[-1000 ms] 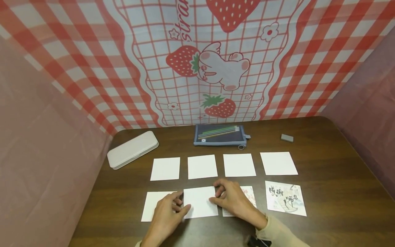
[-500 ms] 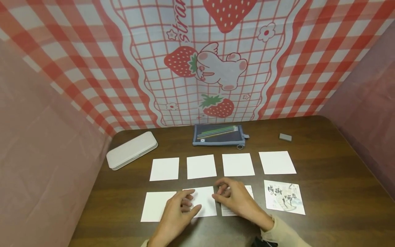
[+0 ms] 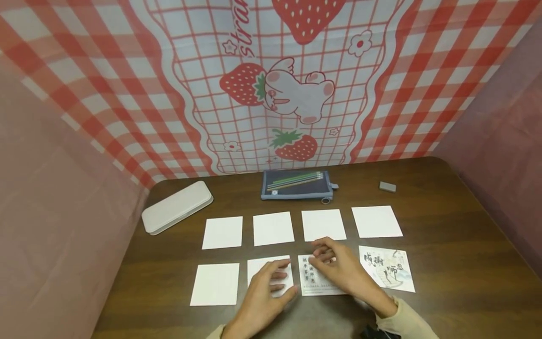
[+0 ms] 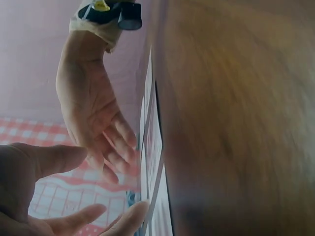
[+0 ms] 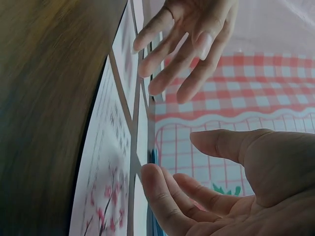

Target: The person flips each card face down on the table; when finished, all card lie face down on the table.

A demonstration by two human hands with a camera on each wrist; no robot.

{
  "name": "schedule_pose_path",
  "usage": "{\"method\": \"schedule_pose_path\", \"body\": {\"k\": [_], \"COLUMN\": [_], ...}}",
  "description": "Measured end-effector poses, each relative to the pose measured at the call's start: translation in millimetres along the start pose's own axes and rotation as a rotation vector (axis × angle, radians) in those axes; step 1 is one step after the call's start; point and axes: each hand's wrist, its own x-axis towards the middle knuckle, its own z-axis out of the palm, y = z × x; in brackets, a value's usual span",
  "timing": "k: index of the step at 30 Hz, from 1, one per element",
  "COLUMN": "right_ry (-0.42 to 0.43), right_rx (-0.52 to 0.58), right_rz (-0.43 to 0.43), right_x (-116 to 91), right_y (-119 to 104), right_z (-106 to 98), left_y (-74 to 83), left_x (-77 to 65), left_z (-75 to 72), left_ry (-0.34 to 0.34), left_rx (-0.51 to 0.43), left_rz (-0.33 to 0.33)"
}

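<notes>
My left hand point(image 3: 267, 296) hovers over the second white card point(image 3: 254, 266) of the front row, fingers spread and gently bent, holding nothing. Beside it, my right hand point(image 3: 345, 268) hangs above a printed card point(image 3: 311, 285) with dark characters, hiding much of its right half. In the right wrist view that card point(image 5: 106, 162) shows pink blossoms on a branch and lies flat on the table. The right hand's thumb and fingers point(image 5: 162, 196) stand apart with nothing between them. At the row's right end lies another printed card point(image 3: 394, 273) with large brush characters.
A blank card point(image 3: 215, 284) lies at the front row's left end. Behind is a row of white cards, including a rightmost card point(image 3: 377, 221). Farther back are a white case point(image 3: 178, 207), a mesh pencil pouch point(image 3: 296, 190) and a grey eraser point(image 3: 387, 187). A checked cloth point(image 3: 292, 94) hangs behind the table.
Both hands have come off the edges of the second white card, which stays on the table. They have shifted right, the right hand now over the blossom card, whose characters are uncovered.
</notes>
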Motion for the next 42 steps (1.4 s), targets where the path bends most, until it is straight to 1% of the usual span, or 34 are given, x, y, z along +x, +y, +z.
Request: {"method": "schedule_pose_path", "body": {"k": [4, 11, 18, 24, 29, 36, 42], "right_ry": [0.024, 0.061, 0.114, 0.141, 0.147, 0.146, 0.164], "right_rx": [-0.016, -0.005, -0.022, 0.009, 0.009, 0.006, 0.016], "right_rz": [0.042, 0.089, 0.082, 0.082, 0.082, 0.109, 0.11], "right_x": [-4, -16, -23, -28, -32, -38, -41], "right_y": [4, 11, 16, 19, 21, 22, 22], "right_z": [-8, -20, -28, -29, -29, -29, -27], "left_y": [3.0, 7.5, 10.0, 11.0, 11.8, 12.9, 14.4], "left_x": [2.3, 5.3, 7.0, 8.5, 9.3, 7.9, 6.1], "left_z": [6.4, 16.3, 23.0, 26.6, 30.1, 33.3, 35.4], "left_ry": [-0.015, -0.044, -0.042, -0.042, -0.033, -0.025, -0.026], "left_rx": [-0.027, -0.03, -0.044, -0.049, -0.056, -0.051, -0.046], "left_rz": [-0.009, -0.033, -0.047, -0.042, -0.041, -0.033, -0.047]}}
